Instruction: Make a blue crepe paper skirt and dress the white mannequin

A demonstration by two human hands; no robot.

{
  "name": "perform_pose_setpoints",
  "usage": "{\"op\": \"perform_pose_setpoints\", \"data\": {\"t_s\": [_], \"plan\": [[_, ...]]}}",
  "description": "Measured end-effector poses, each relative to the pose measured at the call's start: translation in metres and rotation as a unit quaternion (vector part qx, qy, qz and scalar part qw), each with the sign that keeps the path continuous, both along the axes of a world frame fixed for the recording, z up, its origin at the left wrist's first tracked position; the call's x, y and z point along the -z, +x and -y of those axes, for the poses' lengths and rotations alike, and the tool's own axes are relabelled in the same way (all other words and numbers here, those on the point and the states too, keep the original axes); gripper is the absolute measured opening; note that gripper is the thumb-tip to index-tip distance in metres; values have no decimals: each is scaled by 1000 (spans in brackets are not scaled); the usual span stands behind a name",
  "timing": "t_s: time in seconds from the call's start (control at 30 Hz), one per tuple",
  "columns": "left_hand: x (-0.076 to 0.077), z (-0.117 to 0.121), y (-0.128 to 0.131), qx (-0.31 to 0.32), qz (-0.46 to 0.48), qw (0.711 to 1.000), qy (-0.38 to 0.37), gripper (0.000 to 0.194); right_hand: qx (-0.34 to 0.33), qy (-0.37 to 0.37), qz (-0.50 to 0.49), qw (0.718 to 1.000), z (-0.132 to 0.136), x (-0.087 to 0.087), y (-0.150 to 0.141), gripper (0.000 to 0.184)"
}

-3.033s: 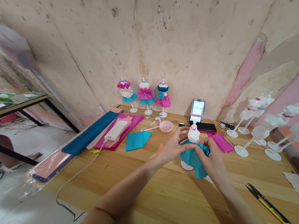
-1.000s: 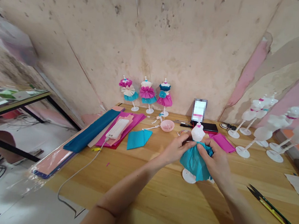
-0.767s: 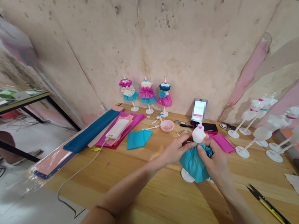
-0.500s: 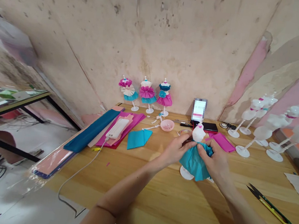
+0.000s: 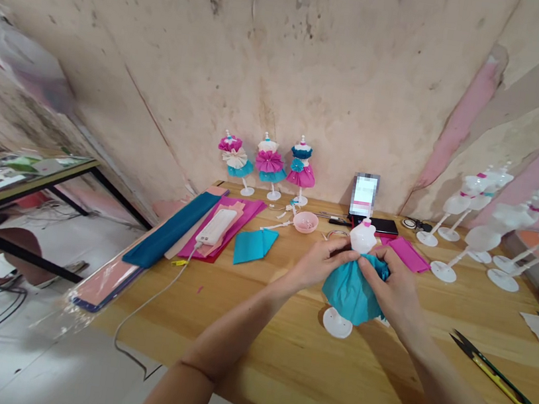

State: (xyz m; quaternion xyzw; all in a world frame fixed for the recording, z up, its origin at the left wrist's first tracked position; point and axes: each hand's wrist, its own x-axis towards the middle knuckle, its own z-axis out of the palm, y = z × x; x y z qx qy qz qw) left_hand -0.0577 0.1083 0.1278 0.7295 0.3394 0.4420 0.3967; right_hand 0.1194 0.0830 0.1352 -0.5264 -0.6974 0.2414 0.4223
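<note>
Miniature white dress form (image 5: 363,238), one, glossy plastic, standing on the tabletop (image 5: 246,366) near the far edge, its round white base (image 5: 337,322) showing just below the hem of a gathered teal crepe-paper skirt (image 5: 351,294). Skirt bunched at the waist; whether it is fastened there cannot be told, as the hands cover the join. Left hand (image 5: 318,262) closed, fingers curled against the waist, pinching the gathered paper. Right hand (image 5: 395,290) likewise closed, fingertips pressed into the folds at the opposite side; neither hand is released. Risks, judged: too hard a pull could tear the thin crepe at the gathers; loosened fingers could let the folds slip if nothing secures them; sideways pressure could tip the slender form on its small base. Nearby: loose teal crepe sheet (image 5: 248,246) to the left; pink bowl (image 5: 305,222) beyond the left hand; magenta paper (image 5: 405,254) beyond the right hand; yellow-handled thread snips (image 5: 490,380) well to the right. Along the wall: three dressed miniature forms (image 5: 269,165) in pink, teal and cream, and several bare white forms (image 5: 482,237).
</note>
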Motion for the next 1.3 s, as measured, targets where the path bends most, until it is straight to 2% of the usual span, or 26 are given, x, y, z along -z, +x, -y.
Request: {"op": "perform_pose_setpoints", "data": {"t_s": [0.13, 0.37, 0.5, 0.6, 0.73, 1.03, 1.3], "plan": [[1, -1, 2, -2, 21, 1000, 7, 33, -9, 3, -9, 1000, -1, 1, 1, 31], [8, -2, 6, -46, 38, 998, 25, 32, 5, 3, -5, 1000, -2, -1, 0, 35], [9, -1, 7, -56, 40, 997, 27, 34, -26, -15, -28, 999, -1, -3, 0, 36], [8, -1, 7, -49, 38, 998, 18, 35, -44, -28, -48, 997, -1, -3, 1, 35], [6, -1, 7, -31, 50, 998, 5, 34, -35, -34, -50, 998, -3, -2, 2, 34], [10, -2, 10, -2, 107, 994, -24, 33, -21, -19, -39, 999, -4, -2, 2, 29], [10, -2, 9, 6, 97, 995, -20, 33, 1, 16, -16, 1000, -4, 2, 1, 27]]}}
